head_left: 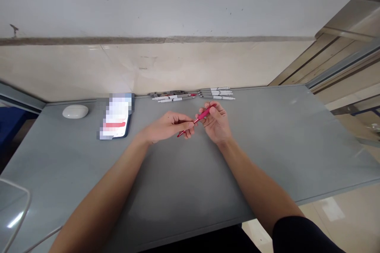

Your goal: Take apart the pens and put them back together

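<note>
A red pen (203,114) is held aslant above the grey table, between both of my hands. My left hand (178,125) pinches its lower left part, thumb on top and fingers beneath. At the upper right end, my right hand (216,123) grips the barrel between thumb and fingers. Behind my hands, along the table's back edge, lie several white and grey pens in two groups: a left group (172,98) and a right group (218,97). A bit of red shows between the groups.
On the left of the grey table (282,138) lies a phone (118,116) with a lit, blurred screen. A white mouse-shaped case (75,112) is farther left. A white cable (28,201) loops at the lower left corner. A tiled wall (208,63) rises behind the table.
</note>
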`<state>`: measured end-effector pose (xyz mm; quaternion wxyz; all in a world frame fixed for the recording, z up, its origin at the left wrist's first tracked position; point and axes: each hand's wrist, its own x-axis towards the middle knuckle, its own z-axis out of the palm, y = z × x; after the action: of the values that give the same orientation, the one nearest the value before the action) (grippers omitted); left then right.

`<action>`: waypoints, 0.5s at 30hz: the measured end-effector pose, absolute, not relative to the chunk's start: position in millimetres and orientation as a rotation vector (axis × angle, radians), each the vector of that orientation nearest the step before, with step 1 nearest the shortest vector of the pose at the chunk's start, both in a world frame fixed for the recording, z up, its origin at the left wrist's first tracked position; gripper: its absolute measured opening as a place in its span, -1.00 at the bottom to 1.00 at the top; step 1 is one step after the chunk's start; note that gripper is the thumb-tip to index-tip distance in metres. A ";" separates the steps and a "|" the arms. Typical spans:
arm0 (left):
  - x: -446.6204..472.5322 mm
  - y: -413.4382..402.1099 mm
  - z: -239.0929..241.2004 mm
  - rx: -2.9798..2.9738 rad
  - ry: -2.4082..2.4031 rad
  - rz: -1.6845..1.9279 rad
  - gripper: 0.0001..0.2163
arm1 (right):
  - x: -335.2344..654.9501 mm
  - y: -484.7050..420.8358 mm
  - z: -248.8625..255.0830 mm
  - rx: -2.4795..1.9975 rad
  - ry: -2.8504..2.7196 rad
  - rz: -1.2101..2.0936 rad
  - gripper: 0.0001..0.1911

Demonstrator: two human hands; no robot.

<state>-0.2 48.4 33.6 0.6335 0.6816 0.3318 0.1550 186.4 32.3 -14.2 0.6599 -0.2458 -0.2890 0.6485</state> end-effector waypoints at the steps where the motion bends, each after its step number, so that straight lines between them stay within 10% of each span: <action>1: -0.1 48.1 34.5 1.549 0.751 0.338 -0.71 | 186.5 32.3 -14.3 -0.542 -0.657 1.473 -0.81; 15: 2.5 50.7 23.4 1.771 0.902 0.496 -0.73 | 182.1 34.9 -12.6 -0.632 -0.608 1.355 -0.84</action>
<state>2.5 50.7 23.4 0.5197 0.7386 0.3762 0.2070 182.1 34.9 -12.6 0.6918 -0.2827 -0.2721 0.6062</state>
